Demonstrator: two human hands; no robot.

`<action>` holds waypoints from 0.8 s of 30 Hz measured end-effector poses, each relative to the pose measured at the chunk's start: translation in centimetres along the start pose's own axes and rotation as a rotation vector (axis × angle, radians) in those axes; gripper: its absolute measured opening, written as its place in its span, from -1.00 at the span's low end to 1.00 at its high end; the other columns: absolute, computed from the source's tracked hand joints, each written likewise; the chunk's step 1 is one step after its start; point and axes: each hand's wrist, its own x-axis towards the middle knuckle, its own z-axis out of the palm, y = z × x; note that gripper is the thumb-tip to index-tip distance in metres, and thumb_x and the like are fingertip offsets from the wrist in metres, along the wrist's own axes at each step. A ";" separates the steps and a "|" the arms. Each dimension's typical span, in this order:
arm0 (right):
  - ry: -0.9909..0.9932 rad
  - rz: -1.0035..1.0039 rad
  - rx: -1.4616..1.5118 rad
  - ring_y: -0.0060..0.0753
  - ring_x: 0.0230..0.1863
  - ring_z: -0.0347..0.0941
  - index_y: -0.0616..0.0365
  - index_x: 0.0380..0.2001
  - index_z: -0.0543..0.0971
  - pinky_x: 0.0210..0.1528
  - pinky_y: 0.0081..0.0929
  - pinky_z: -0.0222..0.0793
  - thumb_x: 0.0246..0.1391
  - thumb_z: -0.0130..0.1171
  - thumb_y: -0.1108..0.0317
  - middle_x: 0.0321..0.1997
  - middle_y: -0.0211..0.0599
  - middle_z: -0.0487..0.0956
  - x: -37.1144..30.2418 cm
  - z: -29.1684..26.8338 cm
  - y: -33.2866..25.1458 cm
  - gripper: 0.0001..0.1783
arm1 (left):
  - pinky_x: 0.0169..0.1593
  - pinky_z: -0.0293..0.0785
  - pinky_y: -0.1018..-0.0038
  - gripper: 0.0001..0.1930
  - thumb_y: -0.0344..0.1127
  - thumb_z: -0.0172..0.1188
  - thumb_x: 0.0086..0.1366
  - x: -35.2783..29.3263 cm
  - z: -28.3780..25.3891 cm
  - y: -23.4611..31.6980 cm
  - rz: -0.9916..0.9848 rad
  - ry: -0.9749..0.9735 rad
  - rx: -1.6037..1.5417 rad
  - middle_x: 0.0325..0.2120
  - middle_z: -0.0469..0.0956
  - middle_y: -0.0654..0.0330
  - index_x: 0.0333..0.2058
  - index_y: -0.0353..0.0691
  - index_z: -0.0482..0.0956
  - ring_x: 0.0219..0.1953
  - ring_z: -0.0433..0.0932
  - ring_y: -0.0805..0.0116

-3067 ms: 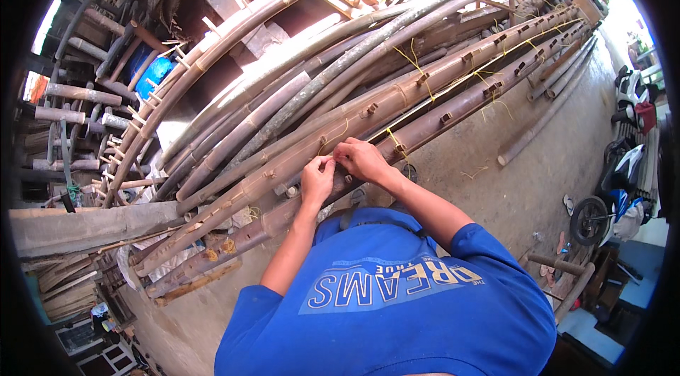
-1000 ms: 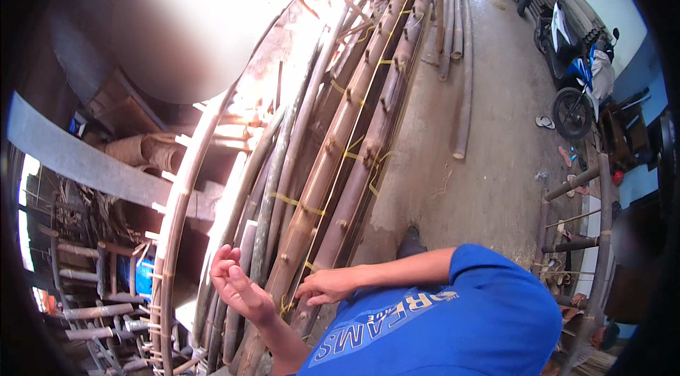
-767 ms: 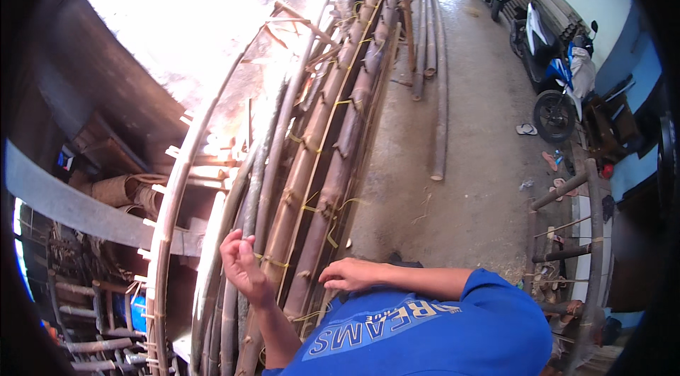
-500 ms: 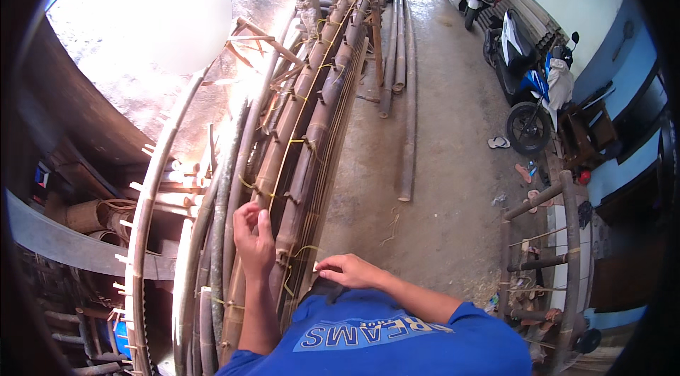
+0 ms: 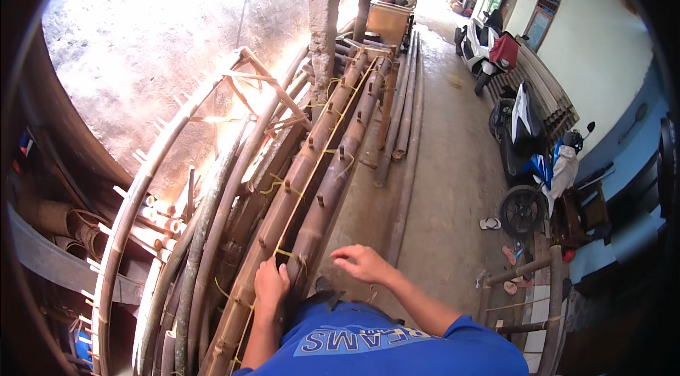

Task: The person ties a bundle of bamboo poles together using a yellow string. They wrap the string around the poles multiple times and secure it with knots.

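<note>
A: What are your hands doing?

B: Your left hand (image 5: 271, 285) is at the left bamboo pole (image 5: 302, 161), its fingers curled; you can't tell whether they pinch anything, since the fingertips are hidden. Your right hand (image 5: 361, 263) hangs loosely spread, apart from the right bamboo pole (image 5: 316, 223).

A: And the poles?

B: They run side by side away from you, short pegs standing up along them. A yellow tie (image 5: 284, 253) sits just beyond your left hand.

A: Farther out?

B: To your left, a curved frame (image 5: 105, 298) with pale pegs; ahead, loose poles (image 5: 406, 117) on the floor. On your right, a motorbike (image 5: 524, 139), then a white scooter (image 5: 480, 50) beyond it.
</note>
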 end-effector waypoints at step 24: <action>-0.762 -0.751 -0.871 0.03 -0.22 0.68 -0.02 -0.23 0.66 -0.25 0.00 0.57 0.10 0.25 0.04 -0.34 -0.15 0.70 48.1 -21.0 18.8 -0.70 | 0.11 0.49 0.10 -0.81 -0.31 0.27 0.30 4.2 2.0 4.4 -0.583 0.032 0.154 0.00 0.62 -0.16 -0.15 -0.18 0.72 0.02 0.58 -0.17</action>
